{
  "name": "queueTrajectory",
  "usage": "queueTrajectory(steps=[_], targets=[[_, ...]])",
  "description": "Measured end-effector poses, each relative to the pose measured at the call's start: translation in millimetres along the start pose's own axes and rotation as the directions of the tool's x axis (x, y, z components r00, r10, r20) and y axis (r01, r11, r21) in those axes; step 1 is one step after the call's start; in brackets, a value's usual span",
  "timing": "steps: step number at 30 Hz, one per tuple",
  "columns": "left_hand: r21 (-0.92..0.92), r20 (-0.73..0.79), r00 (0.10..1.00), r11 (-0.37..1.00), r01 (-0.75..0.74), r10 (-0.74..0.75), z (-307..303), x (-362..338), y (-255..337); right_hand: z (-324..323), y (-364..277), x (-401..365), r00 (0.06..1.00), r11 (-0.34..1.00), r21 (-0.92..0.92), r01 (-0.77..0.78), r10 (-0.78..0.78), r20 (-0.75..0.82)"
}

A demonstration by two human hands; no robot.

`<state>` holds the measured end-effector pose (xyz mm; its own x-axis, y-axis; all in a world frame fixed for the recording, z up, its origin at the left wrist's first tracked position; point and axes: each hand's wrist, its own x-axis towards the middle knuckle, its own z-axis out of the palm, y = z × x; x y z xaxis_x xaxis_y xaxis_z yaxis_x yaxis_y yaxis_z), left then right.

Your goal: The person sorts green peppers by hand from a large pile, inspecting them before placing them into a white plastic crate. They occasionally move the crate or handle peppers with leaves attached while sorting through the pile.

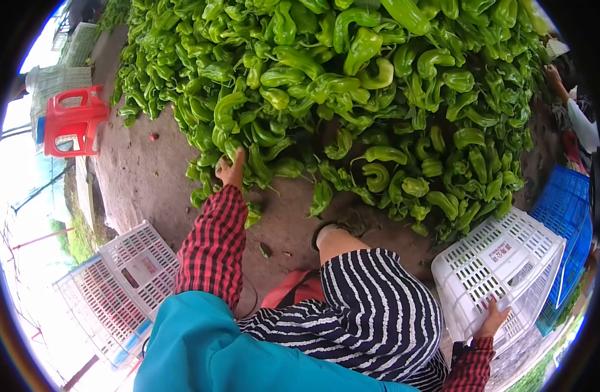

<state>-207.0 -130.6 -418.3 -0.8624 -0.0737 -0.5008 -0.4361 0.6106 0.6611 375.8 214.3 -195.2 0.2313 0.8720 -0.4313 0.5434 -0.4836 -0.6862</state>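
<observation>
1. Green peppers (364,49) lie heaped on the ground (133,153) ahead of me.
2. My left hand (231,172) touches the heap's near edge; I cannot tell if it grasps any.
3. My right hand (493,321) touches the white crate (466,264), its grip unclear.

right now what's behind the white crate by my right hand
At least one blue crate shows past the far edge of the white crate. The white crate covers part of the blue, so anything else directly behind it is hidden.
</observation>
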Motion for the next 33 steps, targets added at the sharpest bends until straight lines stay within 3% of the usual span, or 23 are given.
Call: queueTrajectory(steps=[2, 3, 4, 5, 6, 7, 10, 14, 15, 19, 21, 22, 24, 28, 30, 32, 33], targets=[[0.023, -0.017, 0.994, 0.994, 0.104, -0.104, 24, -4, 5, 4, 0, -1, 1.0, 1.0, 0.012, -0.002, 0.002, -0.014], [0.337, 0.006, 0.998, 0.939, -0.06, 0.061, 27, 49, -67, 2, 1, -1, 1.0, 1.0, 0.014, -0.004, 0.004, -0.023], [0.335, 0.015, 0.998, 0.94, -0.069, 0.068, 33, 43, -62, -1, 5, 2, 0.999, 1.0, 0.02, -0.003, 0.003, -0.032], [-0.099, 0.163, 0.987, 0.995, 0.008, 0.008, 35, 27, -52, -3, 11, 5, 1.0, 1.0, 0.011, 0.017, -0.017, -0.02], [-0.494, 0.318, 0.948, 0.856, 0.153, 0.014, 36, 5, -35, -5, 14, 7, 0.999, 0.999, 0.001, 0.037, -0.037, -0.004], [-0.251, 0.181, 0.962, 0.936, 0.245, -0.204, 34, -56, 41, 1, 4, 1, 1.0, 1.0, -0.006, 0.012, -0.012, -0.011], [-0.163, 0.286, 0.912, 0.923, 0.349, -0.294, 41, -69, 38, 2, 3, 0, 1.0, 1.0, 0.019, 0.008, -0.007, -0.023], [-0.063, 0.273, 0.947, 0.98, 0.191, -0.168, 48, -96, 34, 2, 5, -1, 1.0, 0.999, 0.038, 0.03, -0.029, -0.01], [-0.078, 0.232, 0.971, 0.994, 0.082, -0.062, 52, -91, 23, 2, 7, 0, 0.998, 0.998, 0.03, 0.056, -0.056, -0.02], [-0.022, 0.304, 0.943, 0.989, 0.149, -0.135, 46, -79, 31, 3, 6, 0, 0.996, 0.997, 0.002, 0.073, -0.073, -0.056], [0.144, 0.422, 0.893, 0.984, 0.101, -0.153, 42, -72, 41, 4, 5, -1, 0.997, 0.998, 0.008, 0.063, -0.062, -0.05], [0.143, 0.421, 0.894, 0.985, 0.099, -0.151, 43, -67, 43, 5, 4, -1, 0.998, 0.999, 0.009, 0.052, -0.051, -0.047], [0.317, 0.421, 0.876, 0.943, 0.1, -0.234, 47, -61, 45, 8, -3, -5, 0.999, 1.0, -0.003, 0.029, -0.029, -0.042], [0.342, 0.457, 0.851, 0.934, 0.102, -0.26, 56, -75, 50, 9, -3, -5, 0.998, 0.999, 0.009, 0.032, -0.032, -0.06], [0.078, 0.671, 0.719, 0.981, 0.175, -0.182, 70, -94, 41, 11, -6, -7, 0.998, 1.0, 0.018, 0.023, -0.022, -0.051], [-0.361, 0.76, 0.597, 0.931, 0.058, 0.258, 112, -100, 22, 9, -4, -6, 0.999, 1.0, 0.015, 0.011, -0.01, -0.041], [-0.121, 0.685, 0.666, 0.947, -0.297, 0.296, 124, -124, 43, 4, 3, 0, 0.999, 1.0, 0.022, 0.015, -0.015, -0.03]])
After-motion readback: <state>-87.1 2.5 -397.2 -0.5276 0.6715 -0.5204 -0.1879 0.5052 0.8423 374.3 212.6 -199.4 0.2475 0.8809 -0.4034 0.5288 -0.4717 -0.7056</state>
